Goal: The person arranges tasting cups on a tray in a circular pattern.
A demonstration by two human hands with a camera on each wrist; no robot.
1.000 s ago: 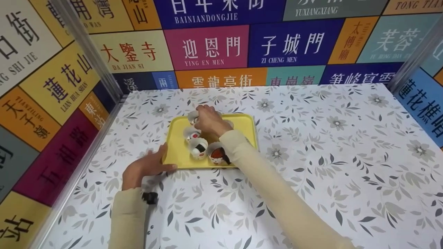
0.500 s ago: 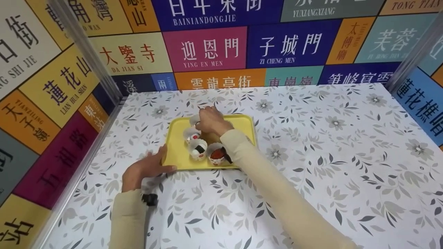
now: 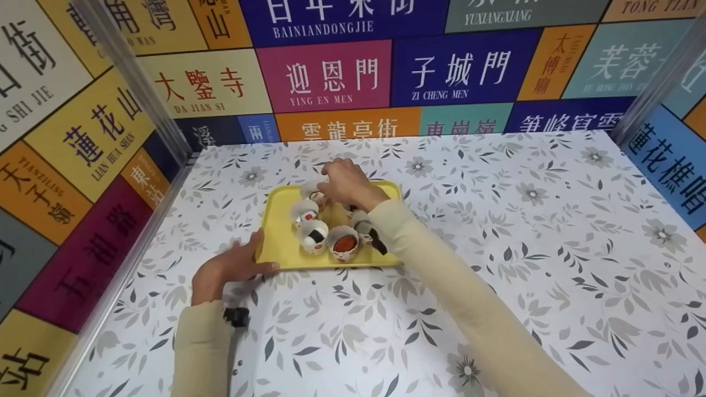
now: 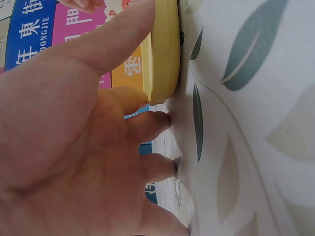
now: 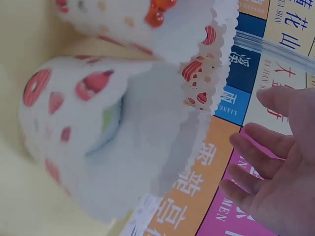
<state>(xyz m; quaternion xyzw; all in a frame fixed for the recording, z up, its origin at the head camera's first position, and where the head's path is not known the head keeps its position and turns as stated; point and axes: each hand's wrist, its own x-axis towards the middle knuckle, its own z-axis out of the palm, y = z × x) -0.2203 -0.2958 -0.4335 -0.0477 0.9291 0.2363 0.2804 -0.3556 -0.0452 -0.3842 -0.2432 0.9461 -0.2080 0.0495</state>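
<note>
On a yellow tray, several white paper baking cups with red sweet prints stand in a ring. One cup holds a white piece with a black band, which looks like a rice ball; beside it a cup carries something orange-red and bead-like. My left hand lies against the tray's near left corner, thumb along the front edge and fingers by the left side. My right hand, fingers spread and slightly bent, hovers over the far cups, holding nothing. It partly hides the back cup.
A white tablecloth with grey leaves and flowers covers the table around the tray. Coloured panels with Chinese lettering close off the back and both sides. A small black wrist device hangs under the right sleeve, close over the cups.
My right hand has come away from the back left cup and shifted right, with more of the right-hand cups showing. My left hand keeps its place at the tray corner.
</note>
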